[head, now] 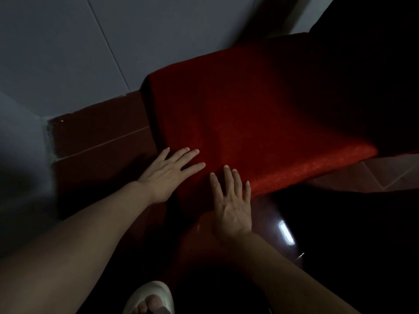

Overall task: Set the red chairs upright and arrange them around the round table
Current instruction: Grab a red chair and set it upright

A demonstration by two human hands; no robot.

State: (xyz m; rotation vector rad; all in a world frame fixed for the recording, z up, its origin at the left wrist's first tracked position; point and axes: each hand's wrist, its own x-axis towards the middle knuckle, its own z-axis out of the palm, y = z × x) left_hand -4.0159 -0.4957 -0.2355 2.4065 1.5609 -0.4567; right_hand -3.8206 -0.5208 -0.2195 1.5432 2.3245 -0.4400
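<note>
Dim light covers a dark red tiled floor (97, 141) meeting a pale tiled wall (68, 53). Near that wall sits a red fabric-covered chair cushion (238, 123), the chair's frame lost in shadow, so whether it stands upright cannot be told. Both hands lie flat with straight, spread fingers: the left hand (167, 173) on the cushion's near corner, the right hand (231, 205) at its near edge. No round worktop shows, so arranging likely remains.
</note>
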